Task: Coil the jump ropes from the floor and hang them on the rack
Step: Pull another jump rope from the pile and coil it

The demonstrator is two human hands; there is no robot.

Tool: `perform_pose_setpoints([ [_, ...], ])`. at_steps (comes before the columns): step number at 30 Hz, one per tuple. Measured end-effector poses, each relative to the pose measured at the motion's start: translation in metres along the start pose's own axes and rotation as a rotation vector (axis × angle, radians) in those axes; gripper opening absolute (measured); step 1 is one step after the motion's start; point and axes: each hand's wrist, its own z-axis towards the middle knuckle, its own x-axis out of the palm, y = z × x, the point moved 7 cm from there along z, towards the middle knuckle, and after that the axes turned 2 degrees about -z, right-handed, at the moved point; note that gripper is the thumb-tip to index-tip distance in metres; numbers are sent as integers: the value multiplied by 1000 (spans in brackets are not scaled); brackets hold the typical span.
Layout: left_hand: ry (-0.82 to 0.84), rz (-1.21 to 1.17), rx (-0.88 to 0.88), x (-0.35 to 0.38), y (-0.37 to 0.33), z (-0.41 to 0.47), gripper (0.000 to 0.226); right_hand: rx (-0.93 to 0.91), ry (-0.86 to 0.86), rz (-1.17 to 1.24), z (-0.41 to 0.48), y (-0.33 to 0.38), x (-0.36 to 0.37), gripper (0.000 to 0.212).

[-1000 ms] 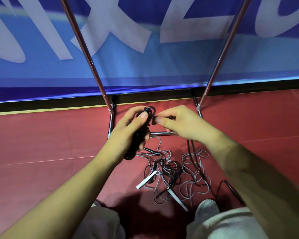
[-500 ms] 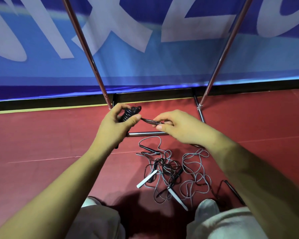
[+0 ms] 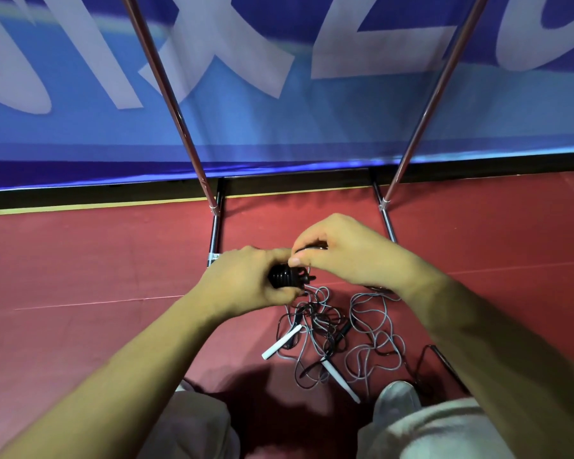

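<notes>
My left hand (image 3: 246, 276) grips a black jump rope bundle (image 3: 284, 277), its cord wound in tight turns round the handles. My right hand (image 3: 342, 253) pinches the cord's loose end right beside the bundle, fingers curled over it. Below my hands, a tangle of grey and black jump ropes (image 3: 338, 332) lies on the red floor, with two white handles (image 3: 280, 342) sticking out. The metal rack (image 3: 166, 91) rises in front of me on two slanted poles; its top is out of view.
The rack's base bars (image 3: 214, 236) lie on the red floor against a blue banner wall (image 3: 279, 120). My knees and a pale shoe (image 3: 396, 397) sit at the bottom edge, close to the tangle. Another black handle (image 3: 444, 359) lies at the right.
My hands have come together and lower. The right hand, which pulled the cord end out to the side, now sits over the bundle, and the left hand has turned it.
</notes>
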Motion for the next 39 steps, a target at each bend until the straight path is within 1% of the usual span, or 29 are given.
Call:
perform_pose_setpoints([
  [2,7,-162,13,-3,-6,-2,57,-8,-72,59,1,-1,-9,9],
  [5,-41,-519,47,-6,-14,-2,50,17,-168,136,2,-7,-18,9],
  [7,-54,-702,59,-10,-19,-3,47,77,-204,240,2,-15,-19,17],
  [9,-75,-875,43,-14,-20,-4,44,136,-186,313,2,-23,-16,20],
  [13,-111,-1246,51,-18,-17,1,41,160,-108,288,3,-21,-10,19],
  [15,-137,-1384,34,-18,-14,3,37,163,-93,240,4,-22,-10,21],
  [17,-154,-1494,-21,-18,-8,4,35,183,-82,221,4,-26,-8,23],
  [21,-114,-1669,-162,-14,1,6,41,178,-58,170,4,-28,-1,22],
  [23,-89,-1730,-208,-14,4,7,37,165,-61,131,4,-26,0,20],
  [25,-73,-1716,-194,-17,7,8,29,155,-71,69,3,-24,-5,18],
  [27,-112,-1610,-204,-20,12,8,30,144,-72,25,3,-20,-8,18],
  [30,-225,-1410,-358,-20,26,5,33,125,-64,-38,5,-16,-5,22],
  [33,-247,-1168,-443,-13,32,3,37,57,24,-122,4,-5,6,30],
  [35,-204,-946,-398,-10,31,5,36,32,96,-199,1,-1,11,30],
  [36,-152,-807,-349,-7,28,6,35,24,127,-250,-1,0,14,28],
  [39,95,-455,-163,7,15,8,38,-21,216,-354,-6,3,23,21],
])
